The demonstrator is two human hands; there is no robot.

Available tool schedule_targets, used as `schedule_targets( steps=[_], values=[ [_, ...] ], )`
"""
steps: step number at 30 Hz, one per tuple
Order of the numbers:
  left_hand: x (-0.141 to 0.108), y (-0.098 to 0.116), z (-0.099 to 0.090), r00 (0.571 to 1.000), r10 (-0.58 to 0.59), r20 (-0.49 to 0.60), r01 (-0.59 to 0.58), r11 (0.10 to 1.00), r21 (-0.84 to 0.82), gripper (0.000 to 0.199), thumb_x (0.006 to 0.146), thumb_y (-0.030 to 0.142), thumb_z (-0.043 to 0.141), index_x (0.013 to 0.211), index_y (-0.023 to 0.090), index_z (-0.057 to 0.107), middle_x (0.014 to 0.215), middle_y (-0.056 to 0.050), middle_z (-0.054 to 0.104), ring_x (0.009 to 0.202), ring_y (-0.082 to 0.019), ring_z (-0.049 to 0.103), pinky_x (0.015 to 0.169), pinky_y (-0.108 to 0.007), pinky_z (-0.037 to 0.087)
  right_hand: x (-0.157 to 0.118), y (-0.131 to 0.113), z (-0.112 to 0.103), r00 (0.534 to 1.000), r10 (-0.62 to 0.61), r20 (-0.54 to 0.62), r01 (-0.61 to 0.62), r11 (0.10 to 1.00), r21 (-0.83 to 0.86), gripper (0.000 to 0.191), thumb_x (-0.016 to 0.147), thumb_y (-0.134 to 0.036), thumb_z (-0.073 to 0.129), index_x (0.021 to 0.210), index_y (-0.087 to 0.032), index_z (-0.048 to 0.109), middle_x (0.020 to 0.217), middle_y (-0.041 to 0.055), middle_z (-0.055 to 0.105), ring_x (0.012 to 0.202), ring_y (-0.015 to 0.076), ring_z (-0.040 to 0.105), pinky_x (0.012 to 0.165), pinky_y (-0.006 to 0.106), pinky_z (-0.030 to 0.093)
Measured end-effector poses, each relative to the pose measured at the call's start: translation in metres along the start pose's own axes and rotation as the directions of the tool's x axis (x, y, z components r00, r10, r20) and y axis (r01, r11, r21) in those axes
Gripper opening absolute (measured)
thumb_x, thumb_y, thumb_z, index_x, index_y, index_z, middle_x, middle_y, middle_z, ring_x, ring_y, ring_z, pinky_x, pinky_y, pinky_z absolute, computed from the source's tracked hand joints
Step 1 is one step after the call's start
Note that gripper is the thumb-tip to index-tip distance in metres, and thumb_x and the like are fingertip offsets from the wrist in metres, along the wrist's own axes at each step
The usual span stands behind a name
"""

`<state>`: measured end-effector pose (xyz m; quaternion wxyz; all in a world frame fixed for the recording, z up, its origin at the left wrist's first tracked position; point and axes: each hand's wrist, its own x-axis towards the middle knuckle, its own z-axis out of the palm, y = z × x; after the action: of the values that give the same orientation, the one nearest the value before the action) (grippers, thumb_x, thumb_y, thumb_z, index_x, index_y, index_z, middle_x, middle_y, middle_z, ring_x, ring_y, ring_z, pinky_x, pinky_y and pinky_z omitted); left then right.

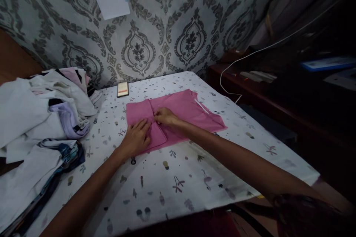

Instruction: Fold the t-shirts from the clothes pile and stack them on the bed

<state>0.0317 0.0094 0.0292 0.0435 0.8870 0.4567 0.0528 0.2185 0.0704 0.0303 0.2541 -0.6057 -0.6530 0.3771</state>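
A pink garment [183,107] lies flat on the patterned white sheet, its left end folded over into a double layer. My left hand [137,137] rests on the folded part with its fingers spread, pressing the cloth down. At the edge of the fold, my right hand [165,116] pinches the pink cloth between thumb and fingers. A white strip shows along the garment's right end.
A heap of clothes [63,107] fills the left side. A phone [122,89] lies near the wall, where a white paper [112,4] hangs. On the right stands a dark red table [222,77], with a white cable [250,54] running over it.
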Motion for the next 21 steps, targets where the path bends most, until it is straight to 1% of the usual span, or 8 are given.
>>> schedule_targets(
  steps=[3,5,7,9,12,16,18,21],
  values=[
    [0.003,-0.001,-0.005,1.000,-0.015,-0.018,0.014,1.000,-0.019,0.052,0.093,0.028,0.047,0.142,0.015,0.051,0.153,-0.017,0.047,0.142,-0.032,0.043,0.109,-0.055,0.040,-0.002,-0.003,-0.006,0.992,-0.070,-0.106,0.056,0.990,-0.131,0.011,0.082,-0.015,0.060,0.089,-0.017,0.067,0.075,0.0036,0.070,0.067,0.0156,0.062,0.062,0.024,0.042],
    [0.009,-0.001,-0.004,0.996,-0.054,-0.068,0.050,0.997,-0.051,0.054,0.097,0.037,0.045,0.146,0.013,0.047,0.156,-0.017,0.044,0.144,-0.031,0.041,0.114,-0.053,0.036,-0.001,-0.005,-0.005,0.967,-0.197,-0.163,0.149,0.952,-0.267,0.019,0.089,-0.020,0.053,0.103,-0.017,0.067,0.090,0.0071,0.073,0.080,0.0188,0.065,0.071,0.026,0.046],
    [0.016,0.001,0.000,0.995,-0.069,-0.078,0.063,0.995,-0.082,0.063,0.099,0.045,0.044,0.151,0.010,0.037,0.160,-0.019,0.036,0.149,-0.031,0.032,0.120,-0.054,0.029,0.005,-0.008,0.000,0.930,-0.343,-0.131,0.276,0.888,-0.367,0.027,0.095,-0.021,0.045,0.112,-0.016,0.066,0.105,0.0102,0.073,0.095,0.0210,0.066,0.083,0.029,0.048],
    [0.022,0.005,0.006,0.999,-0.029,-0.035,0.025,0.995,-0.092,0.069,0.099,0.050,0.042,0.153,0.008,0.032,0.161,-0.021,0.031,0.152,-0.031,0.026,0.123,-0.056,0.022,0.016,-0.012,0.007,0.904,-0.422,-0.060,0.365,0.839,-0.403,0.034,0.097,-0.019,0.040,0.122,-0.012,0.063,0.120,0.0137,0.069,0.111,0.0221,0.062,0.096,0.031,0.046],
    [0.023,0.013,0.017,1.000,0.022,0.006,-0.021,0.997,-0.071,0.070,0.100,0.055,0.038,0.151,0.006,0.034,0.157,-0.023,0.039,0.150,-0.032,0.030,0.124,-0.057,0.018,0.037,-0.016,0.018,0.901,-0.434,0.024,0.397,0.799,-0.451,0.042,0.099,-0.019,0.037,0.135,-0.008,0.056,0.142,0.0189,0.057,0.133,0.0235,0.051,0.110,0.034,0.038],
    [0.012,0.022,0.027,0.999,0.022,-0.032,-0.024,0.999,-0.035,0.069,0.100,0.054,0.035,0.152,0.007,0.033,0.157,-0.023,0.039,0.150,-0.031,0.031,0.124,-0.056,0.022,0.063,-0.010,0.030,0.936,-0.348,0.053,0.326,0.800,-0.503,0.050,0.099,-0.028,0.042,0.145,-0.010,0.047,0.159,0.0194,0.038,0.149,0.0285,0.030,0.120,0.047,0.024],
    [0.007,0.019,0.029,0.996,0.053,-0.066,-0.056,0.997,-0.049,0.068,0.099,0.053,0.041,0.151,0.010,0.036,0.156,-0.022,0.041,0.149,-0.032,0.034,0.123,-0.054,0.026,0.073,-0.002,0.033,0.946,-0.321,0.049,0.299,0.805,-0.513,0.050,0.100,-0.031,0.042,0.146,-0.011,0.046,0.159,0.0191,0.038,0.150,0.0302,0.029,0.120,0.052,0.022],
    [0.014,-0.006,0.023,0.983,0.068,-0.170,-0.095,0.983,-0.157,0.052,0.098,0.045,0.048,0.141,0.016,0.050,0.146,-0.017,0.056,0.137,-0.030,0.050,0.118,-0.051,0.035,0.086,0.008,0.029,0.945,-0.327,0.020,0.292,0.810,-0.509,0.048,0.101,-0.029,0.038,0.145,-0.011,0.048,0.154,0.0178,0.045,0.145,0.0270,0.038,0.118,0.046,0.028]
  ],
)
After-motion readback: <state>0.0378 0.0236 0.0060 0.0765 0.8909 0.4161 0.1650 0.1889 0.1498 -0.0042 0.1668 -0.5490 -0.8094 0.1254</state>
